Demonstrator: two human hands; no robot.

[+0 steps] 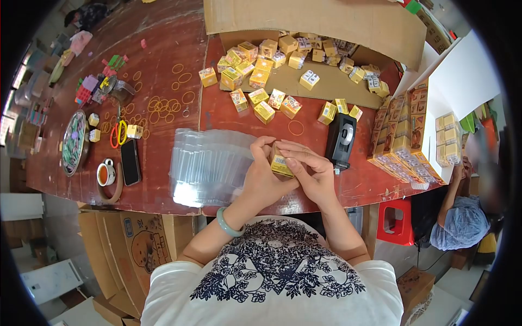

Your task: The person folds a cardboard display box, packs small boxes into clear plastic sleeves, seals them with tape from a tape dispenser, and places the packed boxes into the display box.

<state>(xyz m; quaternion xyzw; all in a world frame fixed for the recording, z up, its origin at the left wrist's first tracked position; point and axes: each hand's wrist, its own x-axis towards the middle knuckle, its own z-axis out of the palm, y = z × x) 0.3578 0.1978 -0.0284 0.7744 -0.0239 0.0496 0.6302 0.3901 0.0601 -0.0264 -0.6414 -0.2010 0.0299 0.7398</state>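
Between my two hands is a small yellow box (281, 166) with a barcode on its face. My left hand (262, 176) wraps around its left side, a green bangle on that wrist. From the right, my right hand (312, 174) presses its fingers and thumb over the box's top and side. Just left of my hands lies a fanned stack of clear plastic sheets (204, 163). A black tape dispenser (341, 141) stands to the right. Several loose yellow boxes (264, 112) lie beyond my hands.
An open cardboard carton (315, 16) spills more small boxes at the back. Stacked box packs (405, 130) stand at right by a white carton (443, 98). On the left are rubber bands (160, 108), scissors (120, 132), a phone (130, 162) and a cup (105, 174). Another person (459, 217) sits at far right.
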